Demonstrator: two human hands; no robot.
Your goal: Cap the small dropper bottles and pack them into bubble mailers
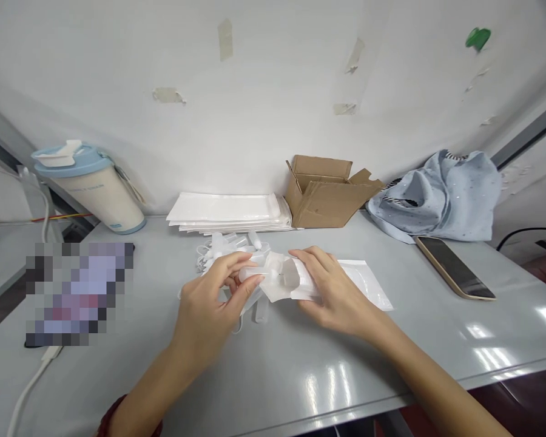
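Observation:
My left hand (pixel 209 300) pinches a small white translucent plastic piece (pixel 251 274) with a rounded end between thumb and fingers. It is held level at the mouth of a white paper pouch (pixel 366 284). My right hand (pixel 334 291) is wrapped round the pouch near its mouth, which gapes toward the left hand. The far end of the pouch reaches out to the right, beyond the right hand. Behind and below the left hand lies a pile of white plastic pieces (pixel 216 244) with thin cords or loops, partly hidden by the fingers.
A stack of white pouches (pixel 222 209) lies by the wall, beside an open cardboard box (pixel 334 203). At the right are a light blue cloth bag (pixel 455 200) and a phone (pixel 455 267). On the left stand a tumbler (pixel 95 191) and a blurred-out phone (pixel 82 291) with a white cable.

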